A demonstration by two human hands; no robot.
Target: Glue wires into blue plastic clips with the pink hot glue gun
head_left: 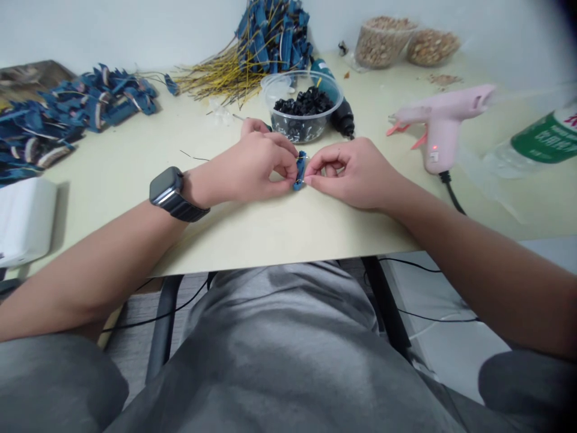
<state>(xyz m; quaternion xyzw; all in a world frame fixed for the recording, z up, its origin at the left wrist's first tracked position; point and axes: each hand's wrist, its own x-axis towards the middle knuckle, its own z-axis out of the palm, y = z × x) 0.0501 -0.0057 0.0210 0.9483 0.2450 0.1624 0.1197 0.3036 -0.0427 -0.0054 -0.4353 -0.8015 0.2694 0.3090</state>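
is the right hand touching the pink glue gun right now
Apart. The head view shows a strip of bare tabletop between the right hand and the pink glue gun.

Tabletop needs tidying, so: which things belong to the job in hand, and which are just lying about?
Likely the job:
blue piece between left hand and right hand
blue heap at left
tub of black bits
glue gun, light on

Probably lying about:
bottle
white box
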